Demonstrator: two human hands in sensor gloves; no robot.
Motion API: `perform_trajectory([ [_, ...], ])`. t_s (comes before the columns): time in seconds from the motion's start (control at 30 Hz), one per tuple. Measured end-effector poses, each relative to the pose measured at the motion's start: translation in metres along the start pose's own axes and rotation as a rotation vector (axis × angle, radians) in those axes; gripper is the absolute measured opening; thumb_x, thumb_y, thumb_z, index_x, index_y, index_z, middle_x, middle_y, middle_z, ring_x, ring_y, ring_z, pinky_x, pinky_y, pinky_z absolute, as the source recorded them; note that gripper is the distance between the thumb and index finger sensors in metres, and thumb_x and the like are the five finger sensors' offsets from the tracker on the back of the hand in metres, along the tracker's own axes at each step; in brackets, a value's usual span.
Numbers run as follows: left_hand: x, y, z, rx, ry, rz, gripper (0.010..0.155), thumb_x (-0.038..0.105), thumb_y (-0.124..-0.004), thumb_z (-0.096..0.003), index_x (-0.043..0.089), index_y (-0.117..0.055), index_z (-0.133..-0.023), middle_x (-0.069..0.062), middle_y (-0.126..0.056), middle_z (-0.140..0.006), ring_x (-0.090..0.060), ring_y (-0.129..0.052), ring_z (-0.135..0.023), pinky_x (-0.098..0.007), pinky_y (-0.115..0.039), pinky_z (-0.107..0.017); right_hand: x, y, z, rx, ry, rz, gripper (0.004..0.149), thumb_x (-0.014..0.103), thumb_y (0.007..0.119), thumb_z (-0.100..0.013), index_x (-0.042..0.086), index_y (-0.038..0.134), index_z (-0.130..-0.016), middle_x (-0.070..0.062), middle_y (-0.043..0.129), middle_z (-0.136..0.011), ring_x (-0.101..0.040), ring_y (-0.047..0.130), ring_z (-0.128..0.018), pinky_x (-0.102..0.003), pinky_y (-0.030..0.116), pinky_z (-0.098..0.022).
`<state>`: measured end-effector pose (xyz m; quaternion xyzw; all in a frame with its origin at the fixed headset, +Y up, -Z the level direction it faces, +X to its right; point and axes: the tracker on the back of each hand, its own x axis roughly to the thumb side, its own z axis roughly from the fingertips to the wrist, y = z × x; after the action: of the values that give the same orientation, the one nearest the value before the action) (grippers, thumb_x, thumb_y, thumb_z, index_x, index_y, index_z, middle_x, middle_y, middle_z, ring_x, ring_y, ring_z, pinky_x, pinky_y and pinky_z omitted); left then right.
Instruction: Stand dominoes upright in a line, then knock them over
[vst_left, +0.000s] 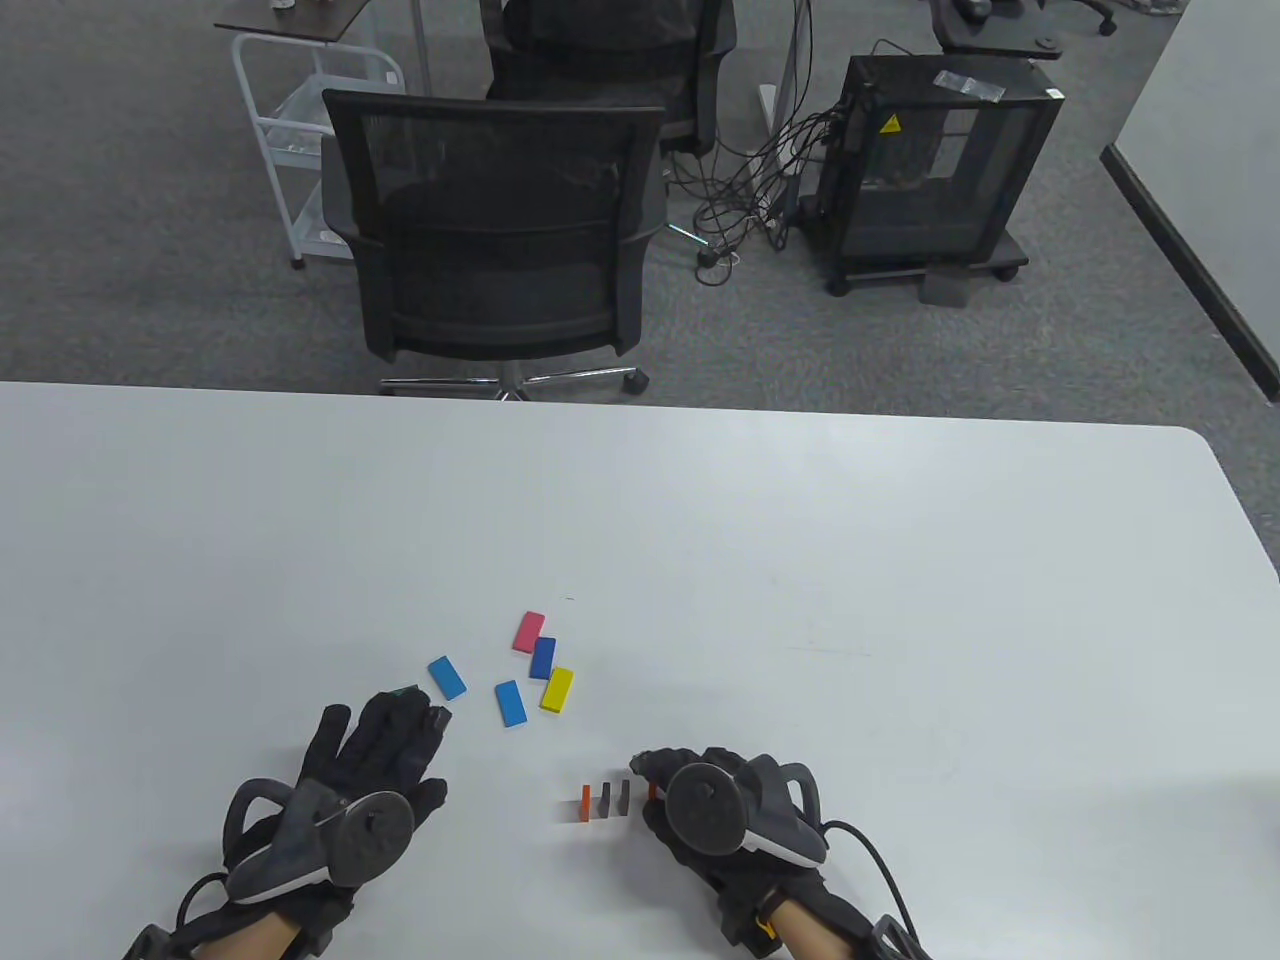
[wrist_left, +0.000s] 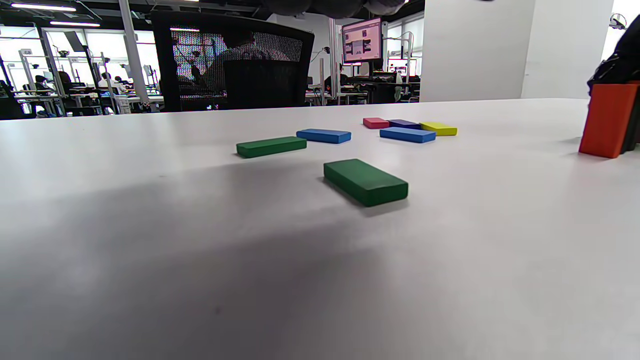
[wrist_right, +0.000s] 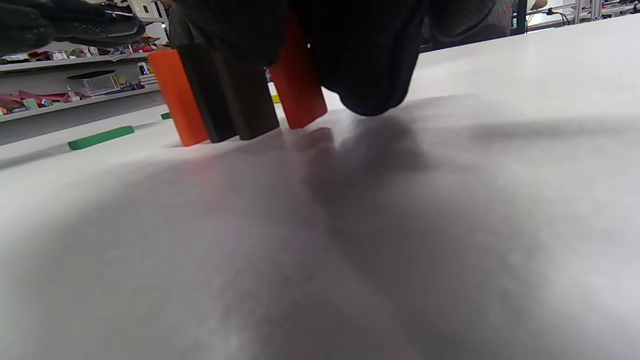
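Note:
Three dominoes stand upright in a short row: an orange domino (vst_left: 585, 803) (wrist_right: 177, 97) and two dark dominoes (vst_left: 614, 796) (wrist_right: 230, 100). At the row's right end my right hand (vst_left: 648, 772) pinches a second orange domino (vst_left: 652, 791) (wrist_right: 298, 95) by its top, its foot on the table; the gloved fingers (wrist_right: 370, 65) hide its upper part. My left hand (vst_left: 385, 745) lies flat with straight fingers over two flat green dominoes (wrist_left: 366, 181) (wrist_left: 271, 146) and holds nothing. Loose flat dominoes: light blue (vst_left: 447, 677), light blue (vst_left: 511, 703), yellow (vst_left: 557, 689), dark blue (vst_left: 543, 657), pink (vst_left: 528, 631).
The white table (vst_left: 900, 600) stretches wide behind and to the right of the dominoes. A black mesh office chair (vst_left: 495, 230) stands beyond the far edge, a black cabinet (vst_left: 930, 170) with cables to its right.

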<state>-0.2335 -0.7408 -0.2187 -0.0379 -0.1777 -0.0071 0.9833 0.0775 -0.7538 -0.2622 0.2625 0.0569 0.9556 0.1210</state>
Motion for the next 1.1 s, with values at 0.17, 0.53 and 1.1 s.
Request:
perform_trajectory([
  [0.17,0.0,0.0,0.0,0.0,0.0,0.0,0.066,0.051,-0.043,-0.0702,0.018,-0.037,-0.127,-0.012,-0.038,-0.134,-0.038,-0.038,-0.122,-0.06,-0.026,-0.087,0.001,0.001,-0.001,0.016,0.006,-0.004,0.051,0.033,0.077,-0.054,0.015,0.063,-0.1,-0.015,0.079,-0.095,-0.025,0.091,-0.08,-0.051,0.06,-0.074],
  [0.53,0.001,0.001,0.0,-0.009,0.0,0.001,0.065,0.051,-0.043,-0.0702,0.018,-0.038,-0.127,-0.012,-0.038,-0.134,-0.039,-0.038,-0.122,-0.06,-0.026,-0.087,0.0,0.0,-0.001,0.043,0.019,0.004,0.054,0.034,0.077,-0.055,0.013,0.062,-0.102,-0.015,0.077,-0.096,-0.025,0.089,-0.082,-0.052,0.059,-0.074],
  [1.1,-0.016,0.006,0.0,0.007,0.108,0.016,0.061,0.047,-0.053,-0.0708,0.019,-0.048,-0.124,-0.01,-0.048,-0.132,-0.038,-0.047,-0.12,-0.059,-0.031,-0.088,-0.008,-0.012,0.007,0.019,0.03,-0.024,0.068,0.046,0.073,-0.055,0.012,0.053,-0.111,-0.019,0.067,-0.105,-0.032,0.083,-0.089,-0.056,0.054,-0.075],
])
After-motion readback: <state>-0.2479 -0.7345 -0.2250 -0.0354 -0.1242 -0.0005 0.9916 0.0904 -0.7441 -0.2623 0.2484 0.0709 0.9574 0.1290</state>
